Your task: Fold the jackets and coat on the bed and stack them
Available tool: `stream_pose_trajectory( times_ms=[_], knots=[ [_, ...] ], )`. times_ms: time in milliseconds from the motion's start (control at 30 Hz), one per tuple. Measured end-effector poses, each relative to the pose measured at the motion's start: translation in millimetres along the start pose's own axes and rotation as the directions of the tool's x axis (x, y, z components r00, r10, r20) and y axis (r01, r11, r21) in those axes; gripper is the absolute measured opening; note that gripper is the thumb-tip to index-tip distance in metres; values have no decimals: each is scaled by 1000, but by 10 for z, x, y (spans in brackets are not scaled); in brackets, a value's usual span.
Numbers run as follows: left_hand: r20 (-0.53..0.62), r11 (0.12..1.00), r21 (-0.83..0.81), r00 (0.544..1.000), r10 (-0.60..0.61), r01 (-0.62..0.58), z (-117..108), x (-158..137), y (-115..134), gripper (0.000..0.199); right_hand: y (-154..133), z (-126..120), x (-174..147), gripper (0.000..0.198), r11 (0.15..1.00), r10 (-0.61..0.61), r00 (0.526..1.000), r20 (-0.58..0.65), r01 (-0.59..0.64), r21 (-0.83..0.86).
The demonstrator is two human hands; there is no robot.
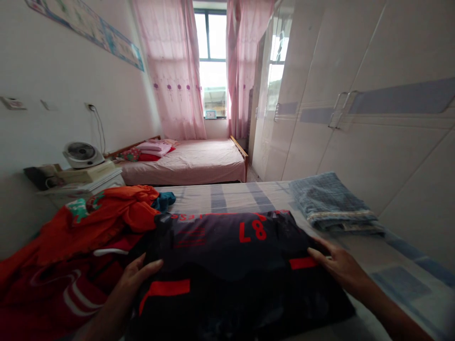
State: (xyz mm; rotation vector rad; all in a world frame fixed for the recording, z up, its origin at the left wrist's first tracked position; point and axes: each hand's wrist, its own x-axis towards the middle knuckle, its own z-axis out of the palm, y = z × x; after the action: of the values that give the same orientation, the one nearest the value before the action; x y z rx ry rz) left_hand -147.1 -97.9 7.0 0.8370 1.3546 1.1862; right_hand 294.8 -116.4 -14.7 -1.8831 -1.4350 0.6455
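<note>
A red "87" (253, 231) stands upside down on the dark garment (231, 265). Smaller red lettering beside it is too blurred to read.

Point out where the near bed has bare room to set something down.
Free: the checked sheet between the dark garment and the bed's far edge, and the strip right of the right hand, below the folded blue cloth. Crowded: the left side, heaped with orange and red clothes against the left hand.
</note>
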Motion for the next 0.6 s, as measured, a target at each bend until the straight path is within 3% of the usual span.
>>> stream_pose_trajectory(
  times_ms=[100,200,300,367,467,600],
  knots=[
    [18,998,-42,999,-38,39,-35,-5,-117,53,-194,191,110,66,931,-244,951,-189,175,-320],
    [-1,994,-82,998,-70,70,-42,8,-175,54,-712,435,163,59,824,-479,868,-128,395,-406],
    [-22,996,-79,999,-38,36,-24,26,-149,59,-1152,817,222,53,707,-611,792,-9,540,-456],
    [-11,998,-61,1000,-4,3,15,21,-111,63,-1231,1131,275,54,662,-621,776,109,593,-458],
    [47,998,-59,998,29,-26,133,-22,-48,71,-1091,1549,348,55,639,-559,771,305,635,-434],
    [133,996,-76,989,63,-54,364,-122,88,78,-899,1716,368,54,632,-530,767,362,641,-435]
  ],
)
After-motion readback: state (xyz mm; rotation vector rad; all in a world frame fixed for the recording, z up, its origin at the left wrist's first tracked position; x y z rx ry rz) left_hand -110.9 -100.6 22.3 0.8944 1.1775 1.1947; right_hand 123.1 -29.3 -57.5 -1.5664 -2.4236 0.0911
